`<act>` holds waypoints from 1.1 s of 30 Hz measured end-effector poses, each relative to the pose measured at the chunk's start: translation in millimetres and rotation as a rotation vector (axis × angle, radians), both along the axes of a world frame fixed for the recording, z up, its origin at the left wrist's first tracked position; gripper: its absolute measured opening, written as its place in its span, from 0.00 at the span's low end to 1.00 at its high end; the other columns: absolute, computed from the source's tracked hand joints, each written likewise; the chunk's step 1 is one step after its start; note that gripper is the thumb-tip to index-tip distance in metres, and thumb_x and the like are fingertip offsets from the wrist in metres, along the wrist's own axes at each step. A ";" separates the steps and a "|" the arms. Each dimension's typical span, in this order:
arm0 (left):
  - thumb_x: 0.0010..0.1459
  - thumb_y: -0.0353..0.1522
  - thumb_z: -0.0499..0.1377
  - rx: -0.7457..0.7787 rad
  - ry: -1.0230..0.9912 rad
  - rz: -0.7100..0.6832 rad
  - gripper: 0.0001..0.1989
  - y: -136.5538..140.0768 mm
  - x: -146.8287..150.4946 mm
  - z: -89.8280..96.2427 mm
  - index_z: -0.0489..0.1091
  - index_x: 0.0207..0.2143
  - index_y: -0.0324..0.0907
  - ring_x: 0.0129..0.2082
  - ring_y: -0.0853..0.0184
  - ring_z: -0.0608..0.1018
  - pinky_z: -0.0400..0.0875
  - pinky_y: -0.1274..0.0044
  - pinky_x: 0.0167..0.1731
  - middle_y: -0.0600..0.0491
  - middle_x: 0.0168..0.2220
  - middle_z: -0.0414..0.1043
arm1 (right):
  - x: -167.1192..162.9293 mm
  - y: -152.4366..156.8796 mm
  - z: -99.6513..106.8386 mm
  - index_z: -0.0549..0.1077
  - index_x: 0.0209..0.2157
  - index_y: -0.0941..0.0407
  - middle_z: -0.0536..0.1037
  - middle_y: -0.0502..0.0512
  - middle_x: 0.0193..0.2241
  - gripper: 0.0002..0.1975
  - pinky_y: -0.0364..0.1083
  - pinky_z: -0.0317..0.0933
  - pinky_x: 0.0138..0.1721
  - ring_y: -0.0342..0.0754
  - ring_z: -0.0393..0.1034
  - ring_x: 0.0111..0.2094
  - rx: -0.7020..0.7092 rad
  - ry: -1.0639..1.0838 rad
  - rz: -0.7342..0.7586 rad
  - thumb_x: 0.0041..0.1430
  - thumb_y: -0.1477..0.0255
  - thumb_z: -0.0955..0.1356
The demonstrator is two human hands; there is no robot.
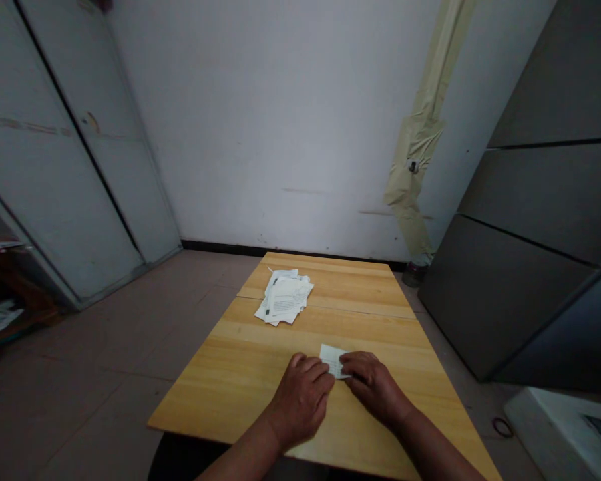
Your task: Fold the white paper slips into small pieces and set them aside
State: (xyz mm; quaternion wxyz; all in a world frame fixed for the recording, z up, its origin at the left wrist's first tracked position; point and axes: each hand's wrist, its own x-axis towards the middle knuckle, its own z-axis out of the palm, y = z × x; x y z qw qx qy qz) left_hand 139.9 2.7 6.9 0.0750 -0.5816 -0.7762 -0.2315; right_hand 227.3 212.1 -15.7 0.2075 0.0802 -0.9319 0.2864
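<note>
A small folded piece of paper (333,358) with lines of print lies near the front of the wooden table. On its left edge my left hand (305,394) is closed, fingers curled, thumb side hidden. The right edge is pinched by my right hand (373,384), whose fingers bend over the paper. Part of the sheet is covered by both hands. Farther back and to the left, a loose stack of printed sheets (286,299) rests on the table, its edges uneven.
The light wooden table (240,381) has a seam across it and reaches nearly to the white wall (280,133). A dark grey cabinet (521,287) stands at the right, with a white box (555,427) on the floor before it. A jar (415,274) sits behind the table.
</note>
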 end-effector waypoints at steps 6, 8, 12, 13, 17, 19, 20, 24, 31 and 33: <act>0.58 0.30 0.56 -0.006 -0.021 -0.001 0.15 0.2 -0.9 -2.1 0.71 0.48 0.49 0.50 0.59 0.69 0.60 0.65 0.51 0.51 0.47 0.73 | -0.9 1.4 7.0 0.80 0.31 0.52 0.78 0.58 0.46 0.06 0.51 0.68 0.49 0.52 0.73 0.47 -0.205 -0.135 -0.063 0.57 0.73 0.69; 0.58 0.30 0.57 -0.018 -0.046 -0.004 0.14 0.6 -1.6 -1.7 0.71 0.47 0.48 0.50 0.60 0.69 0.60 0.65 0.51 0.51 0.47 0.73 | -2.4 1.2 10.2 0.80 0.30 0.53 0.77 0.58 0.45 0.07 0.49 0.67 0.48 0.52 0.72 0.47 -0.281 -0.160 -0.061 0.56 0.73 0.68; 0.58 0.30 0.57 -0.028 -0.093 -0.005 0.13 1.7 -2.1 -0.8 0.72 0.45 0.48 0.50 0.61 0.70 0.60 0.66 0.51 0.52 0.47 0.73 | -9.0 0.3 15.3 0.77 0.27 0.55 0.75 0.56 0.39 0.06 0.47 0.66 0.44 0.50 0.72 0.42 -0.321 -0.168 -0.075 0.55 0.74 0.68; 0.58 0.30 0.57 -0.026 -0.100 -0.003 0.13 2.0 -2.1 -1.0 0.72 0.45 0.48 0.50 0.61 0.70 0.60 0.67 0.51 0.52 0.47 0.73 | -11.2 0.0 15.7 0.76 0.27 0.55 0.75 0.55 0.37 0.05 0.47 0.65 0.43 0.49 0.71 0.40 -0.313 -0.165 -0.083 0.55 0.74 0.68; 0.58 0.29 0.56 -0.011 -0.108 -0.005 0.13 2.9 -2.4 -4.2 0.72 0.45 0.47 0.50 0.61 0.70 0.60 0.66 0.51 0.52 0.47 0.73 | -19.7 -2.5 14.9 0.71 0.26 0.55 0.72 0.53 0.33 0.04 0.45 0.62 0.39 0.48 0.69 0.37 -0.257 -0.165 -0.134 0.53 0.76 0.67; 0.58 0.28 0.56 -0.006 -0.108 -0.009 0.13 3.2 -2.8 -6.0 0.73 0.44 0.47 0.50 0.61 0.71 0.60 0.66 0.50 0.52 0.47 0.73 | -23.1 -4.3 14.6 0.70 0.25 0.55 0.71 0.51 0.31 0.05 0.45 0.61 0.38 0.48 0.67 0.36 -0.210 -0.175 -0.174 0.52 0.78 0.67; 0.58 0.28 0.56 -0.004 -0.108 -0.009 0.13 3.3 -2.9 -6.6 0.73 0.44 0.47 0.50 0.61 0.71 0.60 0.66 0.50 0.51 0.47 0.74 | -24.5 -5.3 14.8 0.69 0.25 0.55 0.70 0.51 0.30 0.05 0.45 0.60 0.37 0.48 0.67 0.35 -0.184 -0.183 -0.192 0.51 0.79 0.67; 0.57 0.28 0.57 -0.003 -0.112 -0.005 0.13 3.4 -2.6 -6.3 0.73 0.45 0.47 0.49 0.61 0.71 0.60 0.66 0.50 0.51 0.47 0.73 | -28.0 -8.9 15.9 0.68 0.25 0.56 0.69 0.51 0.29 0.06 0.45 0.58 0.37 0.48 0.65 0.35 -0.119 -0.213 -0.239 0.50 0.80 0.67; 0.57 0.28 0.57 -0.035 -0.131 -0.013 0.11 2.9 -2.4 -1.4 0.72 0.43 0.46 0.49 0.61 0.71 0.60 0.67 0.49 0.52 0.47 0.73 | -31.0 -10.7 10.7 0.67 0.25 0.56 0.69 0.51 0.30 0.07 0.45 0.56 0.38 0.48 0.63 0.36 -0.064 -0.241 -0.269 0.50 0.82 0.66; 0.57 0.28 0.57 -0.046 -0.130 -0.013 0.11 2.5 -2.6 -0.9 0.72 0.43 0.46 0.49 0.61 0.71 0.60 0.66 0.49 0.51 0.47 0.73 | -31.4 -10.3 9.7 0.68 0.25 0.56 0.70 0.52 0.30 0.06 0.45 0.56 0.38 0.48 0.63 0.36 -0.065 -0.249 -0.272 0.49 0.81 0.66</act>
